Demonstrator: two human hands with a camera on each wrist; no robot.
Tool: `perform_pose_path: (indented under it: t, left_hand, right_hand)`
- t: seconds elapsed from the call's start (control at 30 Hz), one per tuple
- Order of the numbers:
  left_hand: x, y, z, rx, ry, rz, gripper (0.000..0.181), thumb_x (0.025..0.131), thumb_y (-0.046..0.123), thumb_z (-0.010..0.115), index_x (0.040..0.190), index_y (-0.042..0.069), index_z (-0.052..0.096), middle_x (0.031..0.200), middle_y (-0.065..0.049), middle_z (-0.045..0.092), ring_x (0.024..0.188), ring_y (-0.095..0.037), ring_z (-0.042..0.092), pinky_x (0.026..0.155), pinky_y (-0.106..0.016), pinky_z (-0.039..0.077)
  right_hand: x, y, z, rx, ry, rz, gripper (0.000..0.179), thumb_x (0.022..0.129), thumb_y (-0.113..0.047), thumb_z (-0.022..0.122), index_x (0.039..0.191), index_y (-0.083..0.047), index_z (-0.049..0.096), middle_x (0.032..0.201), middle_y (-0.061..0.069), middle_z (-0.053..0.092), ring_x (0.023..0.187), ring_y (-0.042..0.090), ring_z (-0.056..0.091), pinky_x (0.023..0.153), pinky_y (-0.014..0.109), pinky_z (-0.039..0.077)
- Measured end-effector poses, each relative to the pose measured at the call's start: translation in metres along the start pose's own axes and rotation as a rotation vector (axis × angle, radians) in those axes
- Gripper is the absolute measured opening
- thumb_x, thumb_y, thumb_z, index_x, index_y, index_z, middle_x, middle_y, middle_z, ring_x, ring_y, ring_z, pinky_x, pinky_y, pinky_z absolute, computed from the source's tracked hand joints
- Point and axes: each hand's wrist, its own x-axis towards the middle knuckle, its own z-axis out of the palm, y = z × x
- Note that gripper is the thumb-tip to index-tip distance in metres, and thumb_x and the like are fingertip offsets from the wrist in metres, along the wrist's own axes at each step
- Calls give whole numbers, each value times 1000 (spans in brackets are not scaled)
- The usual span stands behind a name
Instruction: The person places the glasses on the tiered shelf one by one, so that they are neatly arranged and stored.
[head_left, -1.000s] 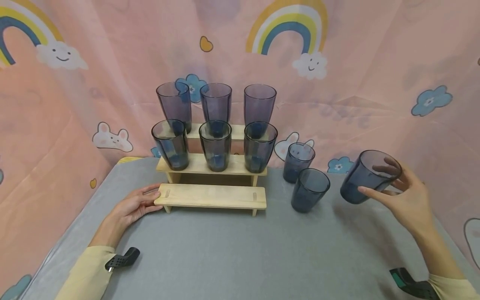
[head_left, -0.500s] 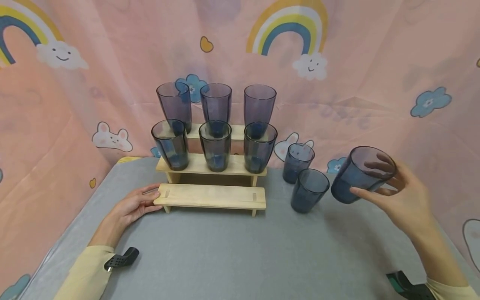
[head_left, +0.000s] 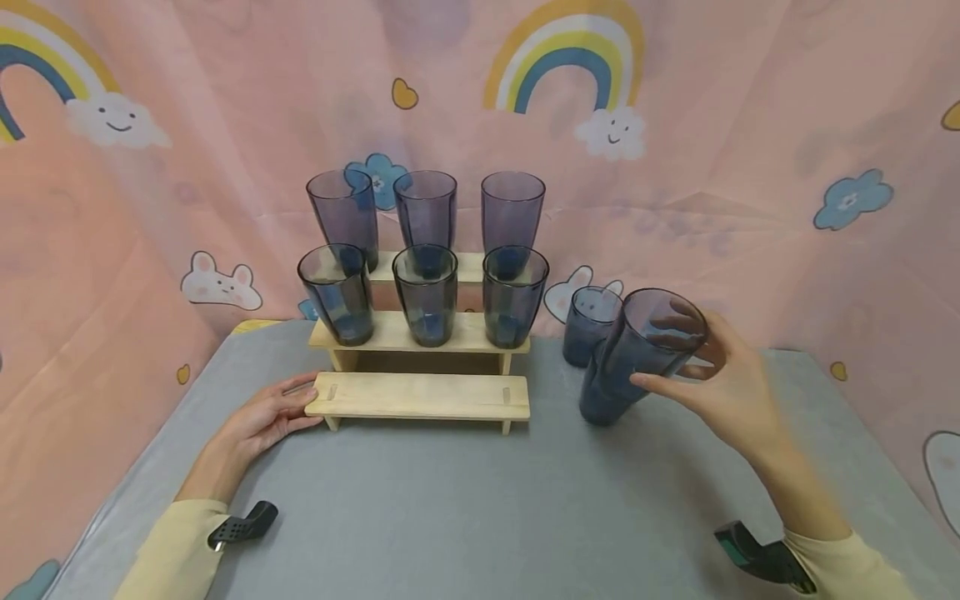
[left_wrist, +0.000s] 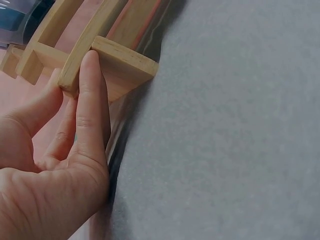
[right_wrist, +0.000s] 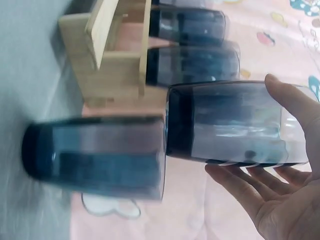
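My right hand grips a tinted blue-grey drinking glass, thumb on one side and fingers on the other. The glass is tilted and in the air. In the head view it overlaps a second glass standing on the table. In the right wrist view the held glass has its base at the rim of the standing glass; whether they touch I cannot tell. At the left, my left hand pinches the end of the lowest step of a wooden tiered rack; the wrist view shows thumb and fingers around the board.
Three glasses line the middle step of the rack, and three more stand on the top step. Another glass stands on the table behind the overlapped one. A pink patterned cloth hangs behind the grey-covered table.
My right hand has carried the tilted glass leftward, from the right of the standing glasses to overlapping the nearer one. My left hand stays at the rack. The head view has shifted slightly.
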Motion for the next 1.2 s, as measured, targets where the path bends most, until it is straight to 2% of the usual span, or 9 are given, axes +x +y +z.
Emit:
perform_pose_path:
  t: [0.23, 0.37, 0.53, 0.6, 0.8, 1.0, 1.2]
  left_hand:
    - [0, 0, 0, -7, 4, -4, 72, 104, 3, 46, 155, -1, -4, 112, 1, 59, 99, -18, 66, 83, -34, 57]
    - [1, 0, 1, 4, 9, -1, 72, 104, 3, 46, 155, -1, -4, 112, 2, 59, 98, -17, 66, 82, -34, 58]
    - [4, 1, 1, 23, 6, 1, 73, 103, 5, 48, 155, -2, -3, 113, 0, 58, 99, -17, 65, 82, -33, 57]
    - [4, 1, 1, 26, 5, -1, 73, 103, 5, 48, 155, -2, -3, 113, 0, 58, 99, -17, 65, 82, -33, 57]
    - [3, 3, 2, 27, 3, -9, 71, 104, 4, 46, 155, -2, -2, 110, -2, 61, 98, -16, 66, 81, -33, 58]
    - [2, 3, 4, 37, 16, -6, 71, 103, 3, 46, 155, -4, -2, 108, -2, 62, 96, -16, 67, 80, -32, 58]
    - [2, 1, 0, 49, 21, -2, 71, 103, 5, 47, 154, -4, -2, 107, -2, 64, 95, -15, 66, 79, -31, 58]
  right_hand:
    - [4, -10, 23, 20, -46, -67, 91, 69, -7, 90, 146, -22, 46, 122, 0, 61, 100, -3, 60, 76, 11, 51]
    - [6, -13, 36, 28, -81, -58, 91, 69, -12, 91, 147, -21, 45, 121, 5, 61, 103, 2, 61, 78, 14, 53]
    - [9, -15, 57, 27, -127, -22, 90, 69, -19, 91, 146, -16, 45, 122, 9, 62, 111, 26, 63, 85, 37, 57]
    - [10, -17, 66, 39, -146, -18, 91, 69, -21, 91, 147, -15, 44, 123, 11, 62, 113, 30, 62, 87, 44, 56]
    - [12, -21, 100, 191, -171, -29, 92, 65, -12, 93, 145, -11, 46, 126, 10, 63, 115, 26, 62, 87, 38, 56]
    - [10, -28, 134, 227, -165, -55, 93, 63, -12, 94, 144, -10, 47, 124, 12, 63, 114, 31, 63, 85, 42, 56]
    - [12, -36, 165, 291, -225, -80, 92, 64, -15, 94, 143, -12, 48, 122, 8, 65, 111, 22, 65, 86, 35, 56]
